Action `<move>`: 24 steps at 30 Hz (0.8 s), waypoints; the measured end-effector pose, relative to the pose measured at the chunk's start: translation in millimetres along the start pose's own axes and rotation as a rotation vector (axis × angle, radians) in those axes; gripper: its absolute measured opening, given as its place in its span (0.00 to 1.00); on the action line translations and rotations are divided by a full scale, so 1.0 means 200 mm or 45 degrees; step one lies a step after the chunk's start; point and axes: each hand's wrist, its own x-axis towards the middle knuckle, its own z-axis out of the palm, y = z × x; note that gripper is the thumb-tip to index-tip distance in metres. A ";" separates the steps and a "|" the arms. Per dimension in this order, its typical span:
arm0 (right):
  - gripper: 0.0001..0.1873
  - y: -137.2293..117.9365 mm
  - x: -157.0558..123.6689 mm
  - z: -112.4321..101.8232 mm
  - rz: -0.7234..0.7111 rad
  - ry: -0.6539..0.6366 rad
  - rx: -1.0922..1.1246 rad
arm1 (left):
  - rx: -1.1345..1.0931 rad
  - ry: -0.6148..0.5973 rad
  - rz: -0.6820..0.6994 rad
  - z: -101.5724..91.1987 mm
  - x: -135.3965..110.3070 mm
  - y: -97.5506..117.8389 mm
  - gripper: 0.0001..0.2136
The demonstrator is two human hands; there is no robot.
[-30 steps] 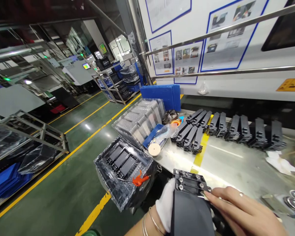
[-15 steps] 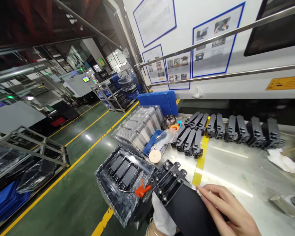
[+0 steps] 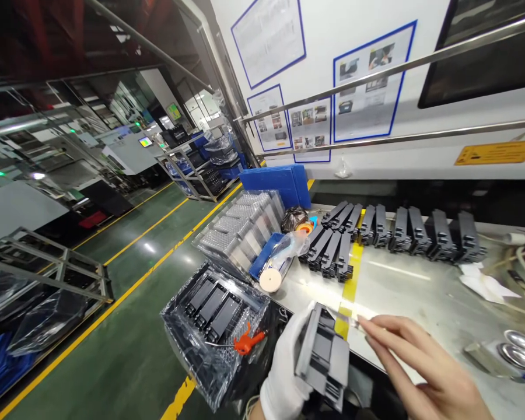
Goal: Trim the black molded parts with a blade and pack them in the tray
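My left hand (image 3: 284,373), in a white glove, grips a black plastic part (image 3: 325,357) and holds it on edge above the near edge of the steel table (image 3: 402,291). My bare right hand (image 3: 424,364) is just right of the part, its fingers pinched on a thin metal tool (image 3: 347,319). The tool's tip points at the top of the part. More black parts of the same kind (image 3: 415,233) stand in a row along the back of the table, and a group of others (image 3: 330,248) lies at the left.
A plastic-lined bin with black parts (image 3: 214,318) and an orange clip (image 3: 244,341) hangs at the table's left end. Clear trays (image 3: 240,227), blue boxes (image 3: 280,181), a tape roll (image 3: 270,280), white cloth (image 3: 485,286) and metal cups (image 3: 514,350) lie around. Yellow-lined floor on the left.
My left hand has turned the black part from flat, holes up, to standing on edge and drawn it nearer. My right hand stayed beside it with the tool.
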 end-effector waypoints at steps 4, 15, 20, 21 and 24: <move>0.18 -0.01 -0.01 -0.04 -0.038 -0.035 -0.150 | 0.341 0.170 0.227 -0.08 -0.06 -0.11 0.29; 0.31 0.03 0.04 -0.05 0.829 -0.481 0.702 | 0.658 -0.237 0.546 -0.10 -0.12 0.00 0.32; 0.44 -0.02 0.10 -0.02 0.948 -0.714 0.865 | 0.578 -0.399 0.502 -0.07 -0.05 0.10 0.27; 0.45 -0.02 0.10 -0.02 0.949 -0.736 0.879 | 0.567 -0.417 0.482 -0.07 -0.04 0.11 0.26; 0.43 -0.02 0.11 -0.04 0.915 -0.806 0.902 | 0.537 -0.432 0.407 -0.08 0.00 0.14 0.21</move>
